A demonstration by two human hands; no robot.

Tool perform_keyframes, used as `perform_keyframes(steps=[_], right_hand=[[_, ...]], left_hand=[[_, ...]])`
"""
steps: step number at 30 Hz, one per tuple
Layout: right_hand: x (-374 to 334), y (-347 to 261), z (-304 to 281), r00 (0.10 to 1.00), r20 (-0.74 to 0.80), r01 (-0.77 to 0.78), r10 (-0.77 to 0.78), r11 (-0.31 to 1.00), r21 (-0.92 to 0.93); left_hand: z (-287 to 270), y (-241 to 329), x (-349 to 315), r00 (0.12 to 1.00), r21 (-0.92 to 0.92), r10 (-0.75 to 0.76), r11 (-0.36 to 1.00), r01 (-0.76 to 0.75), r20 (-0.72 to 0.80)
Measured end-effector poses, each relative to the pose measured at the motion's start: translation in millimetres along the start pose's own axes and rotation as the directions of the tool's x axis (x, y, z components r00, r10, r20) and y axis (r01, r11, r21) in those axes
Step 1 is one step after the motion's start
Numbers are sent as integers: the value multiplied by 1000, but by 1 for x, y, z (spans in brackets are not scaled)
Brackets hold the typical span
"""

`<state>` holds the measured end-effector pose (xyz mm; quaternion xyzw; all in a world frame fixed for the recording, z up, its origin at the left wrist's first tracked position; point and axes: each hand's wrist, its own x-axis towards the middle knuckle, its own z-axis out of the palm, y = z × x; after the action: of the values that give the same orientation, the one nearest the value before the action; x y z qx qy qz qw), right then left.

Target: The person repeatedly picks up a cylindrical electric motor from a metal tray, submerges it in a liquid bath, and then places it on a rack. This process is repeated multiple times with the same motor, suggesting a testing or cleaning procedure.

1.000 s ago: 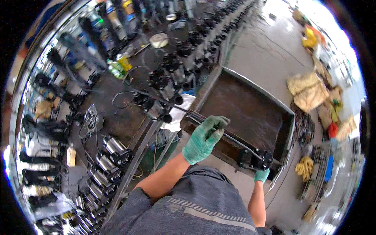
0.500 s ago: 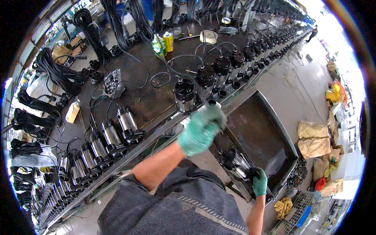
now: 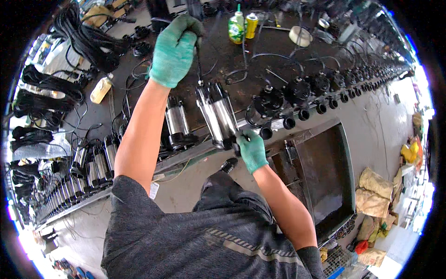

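Note:
Silver-bodied pumps with black ends line the bench's front edge. One pump [image 3: 218,111] stands tilted at the edge in front of me. From its top a black cable [image 3: 200,65] runs up to my left hand [image 3: 174,51], which is closed round it in a green glove and raised over the bench. My right hand [image 3: 253,151], in the same kind of glove, grips the pump's black bottom end; its fingertips are partly hidden. Left of this pump another pump [image 3: 177,121] stands upright, near my left forearm. To the right sits a dark-topped pump [image 3: 267,104].
A dark metal tray [image 3: 325,172] lies below the bench on the right. On the bench are a green-labelled bottle [image 3: 236,29], a yellow can [image 3: 251,25], a round white piece [image 3: 300,36] and a pale bottle [image 3: 101,89]. Coiled black cables [image 3: 86,35] lie at the back left.
My left hand has moved left and up and now holds the cable. My right hand has come up from the tray, and a silver pump that lay there now stands at the bench edge.

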<state>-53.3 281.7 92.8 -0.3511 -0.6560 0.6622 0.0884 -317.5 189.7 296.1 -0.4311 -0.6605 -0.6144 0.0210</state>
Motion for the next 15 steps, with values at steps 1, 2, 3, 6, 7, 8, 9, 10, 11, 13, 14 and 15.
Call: perform_keyframes(steps=[1, 2, 3, 6, 7, 8, 9, 10, 11, 13, 14, 15], right_hand=[[6, -23, 20, 993, 29, -114, 113, 992, 49], [19, -20, 32, 996, 30, -89, 89, 996, 12], [34, -9, 42, 997, 32, -64, 64, 998, -24], [67, 17, 64, 990, 116, -88, 84, 996, 31], [73, 19, 68, 986, 139, -102, 92, 992, 69], [75, 19, 70, 982, 188, -30, 15, 997, 72], [73, 21, 67, 976, 215, -37, 19, 996, 76], [60, 4, 63, 969, 247, -47, 27, 996, 76], [55, -8, 57, 963, 270, -50, 26, 995, 81], [56, -4, 33, 942, 333, -15, 35, 998, -64], [47, -8, 24, 948, 318, 20, 2, 998, -65], [38, -8, 13, 953, 302, 55, -32, 996, -67]], left_hand=[[-9, -24, 0, 999, 36, 36, 999, -35, -7], [-11, -42, 4, 1000, 99, 17, 995, -18, 10], [-14, -58, 5, 1000, 162, -1, 987, -3, 26], [-17, -118, -8, 997, 386, 25, 921, -50, 69], [-16, -131, -17, 989, 374, -90, 927, 39, 120], [-13, -141, -28, 992, 387, -66, 922, 20, 106], [-11, -151, -37, 995, 399, -40, 917, -1, 95], [-13, -154, -50, 986, 432, -103, 901, 37, 129], [-13, -154, -57, 973, 462, -156, 885, 61, 169], [-15, -161, -68, 948, 522, -248, 845, 113, 197], [-18, -162, -71, 948, 599, -245, 797, 78, 203], [-21, -163, -76, 947, 670, -242, 741, 41, 210]])
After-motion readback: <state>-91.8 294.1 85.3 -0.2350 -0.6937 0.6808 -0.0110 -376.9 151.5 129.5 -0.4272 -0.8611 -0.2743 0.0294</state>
